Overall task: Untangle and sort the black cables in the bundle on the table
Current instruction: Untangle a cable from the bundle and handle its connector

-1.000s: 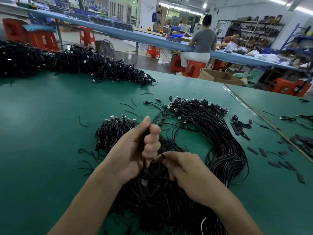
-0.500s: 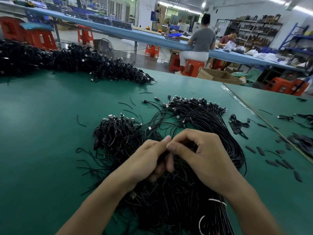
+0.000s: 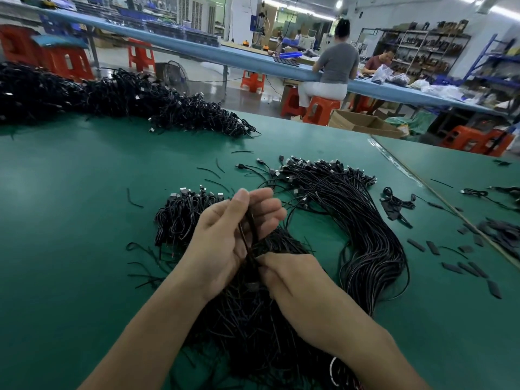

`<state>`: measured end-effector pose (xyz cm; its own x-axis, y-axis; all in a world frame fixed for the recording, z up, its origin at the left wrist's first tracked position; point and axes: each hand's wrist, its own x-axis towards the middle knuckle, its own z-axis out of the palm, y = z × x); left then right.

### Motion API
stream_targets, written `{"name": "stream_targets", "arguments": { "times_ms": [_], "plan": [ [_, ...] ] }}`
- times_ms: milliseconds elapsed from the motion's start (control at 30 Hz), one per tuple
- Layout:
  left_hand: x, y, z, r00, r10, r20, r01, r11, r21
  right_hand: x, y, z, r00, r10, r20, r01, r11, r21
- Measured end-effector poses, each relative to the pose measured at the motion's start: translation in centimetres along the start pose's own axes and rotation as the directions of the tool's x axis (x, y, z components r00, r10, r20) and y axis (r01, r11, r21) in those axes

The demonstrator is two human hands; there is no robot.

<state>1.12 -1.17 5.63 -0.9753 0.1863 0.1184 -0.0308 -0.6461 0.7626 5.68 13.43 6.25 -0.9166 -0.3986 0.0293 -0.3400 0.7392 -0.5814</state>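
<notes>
Holding: a thin black cable strand is held upright in the left hand, whose fingers are curled around it with the thumb raised alongside.
Lower grip: the right hand is set just below the left; its fingers are closed in a pinch on the lower part of the same black cable strand, where it meets the pile.
Task pile: a tangled bundle of thin black cables is spread on the green matt worktop under both hands and forearms, and is carried down to the near edge of the view.
To the right: a long curved sheaf of black cables is laid just beside the hands, with its plug ends fanned out at the far end.
Beyond the left hand: a smaller cluster of looped black cables with silver-tipped plugs is seen touching the bundle.
Far left: a long heap of black cables is stretched along the far edge of the worktop, well apart from the hands.
Scraps: short black wire pieces are scattered between the heap and the cluster; flat black strips are strewn to the right of the sheaf.
Background: a seated person in a grey top is seen from behind on an orange plastic stool at a long blue bench; an open brown cardboard box is placed on the floor near the stool.
</notes>
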Motion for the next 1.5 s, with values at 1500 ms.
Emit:
{"name": "stream_targets", "arguments": {
  "times_ms": [1500],
  "plan": [
    [0.1,-1.8,-1.1,0.995,-0.046,-0.083,0.090,0.736,0.671,2.2,2.1,-2.4,0.938,0.022,-0.347,0.004,0.997,0.075]
  ]
}}
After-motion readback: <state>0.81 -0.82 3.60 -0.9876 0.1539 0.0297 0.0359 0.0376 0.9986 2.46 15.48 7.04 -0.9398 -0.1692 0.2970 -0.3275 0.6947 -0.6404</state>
